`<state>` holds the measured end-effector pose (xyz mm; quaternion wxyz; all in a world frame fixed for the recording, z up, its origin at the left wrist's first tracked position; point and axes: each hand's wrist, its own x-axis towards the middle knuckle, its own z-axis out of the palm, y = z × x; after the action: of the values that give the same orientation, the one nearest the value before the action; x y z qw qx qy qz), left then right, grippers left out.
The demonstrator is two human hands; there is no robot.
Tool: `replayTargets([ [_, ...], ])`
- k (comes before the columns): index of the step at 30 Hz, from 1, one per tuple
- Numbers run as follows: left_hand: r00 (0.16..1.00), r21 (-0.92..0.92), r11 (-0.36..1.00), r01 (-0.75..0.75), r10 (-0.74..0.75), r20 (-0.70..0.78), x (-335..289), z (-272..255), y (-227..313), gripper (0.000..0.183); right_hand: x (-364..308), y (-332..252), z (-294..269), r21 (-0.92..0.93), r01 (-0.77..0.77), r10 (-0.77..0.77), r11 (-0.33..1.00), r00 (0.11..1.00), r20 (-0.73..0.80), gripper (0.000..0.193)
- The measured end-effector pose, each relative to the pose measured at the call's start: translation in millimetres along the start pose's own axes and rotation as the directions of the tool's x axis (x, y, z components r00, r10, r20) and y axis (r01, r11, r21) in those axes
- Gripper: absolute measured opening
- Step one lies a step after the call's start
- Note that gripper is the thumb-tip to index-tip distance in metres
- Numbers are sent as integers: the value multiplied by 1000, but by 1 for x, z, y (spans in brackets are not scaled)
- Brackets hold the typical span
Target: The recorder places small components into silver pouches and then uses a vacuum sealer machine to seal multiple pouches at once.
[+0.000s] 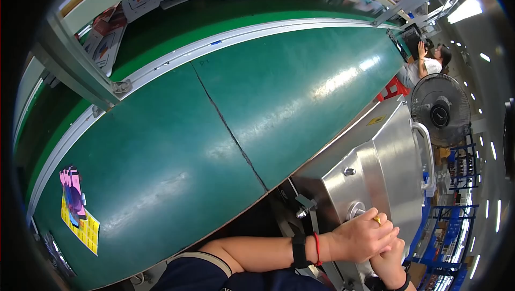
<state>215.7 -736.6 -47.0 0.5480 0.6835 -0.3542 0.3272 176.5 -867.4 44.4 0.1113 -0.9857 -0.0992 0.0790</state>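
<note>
Both hands meet at the lower front corner of the stainless steel cabinet [375, 167], and the cabinet serves as the landmark for everything else. Reaching across from the person's left, the left hand [365, 235] is curled with its fingers folded together over a small brass-coloured key or knob [377, 219] that sticks out just beside the round lock [355, 210] on the cabinet's face; the fingers appear to pinch it, though the tip of the thing is all that shows. Tucked directly beneath is the right hand [387, 263], its fingers bent and pressed against the left, and whether it holds anything of its own cannot be told. A black band and a thin red cord [317, 248] circle the left wrist. Judging by how things lie, the work at the lock is only under way: the cabinet's door sits flush and closed, its long curved handle [426, 154] on the far side from the hands is untouched, and a small bolt head [349, 171] stands above the lock. Left of the cabinet runs the wide green conveyor belt [204, 130], bare but for its diagonal seam [230, 130], with a yellow and pink sticker sheet [78, 213] at its far left end. Beyond the cabinet's upper right stands a floor fan [440, 109], and further off a co-worker [432, 63] sits at a dark box.
</note>
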Motion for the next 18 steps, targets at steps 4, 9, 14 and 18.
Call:
replayTargets([
  [4,1000,-14,1000,12,-12,-11,-2,3,4,35,-5,-1,-9,-7,-15,14,1000,999,-34,12],
  [9,1000,-39,999,29,-29,-8,-5,18,16,37,-18,3,-24,-106,-45,64,993,980,190,30],
  [14,1000,-49,999,21,-22,-7,-4,34,21,36,-32,27,-21,-60,-182,191,982,956,225,36],
  [18,1000,88,996,-25,24,17,-9,37,17,37,-20,32,1,-30,-30,28,999,996,-80,12],
])
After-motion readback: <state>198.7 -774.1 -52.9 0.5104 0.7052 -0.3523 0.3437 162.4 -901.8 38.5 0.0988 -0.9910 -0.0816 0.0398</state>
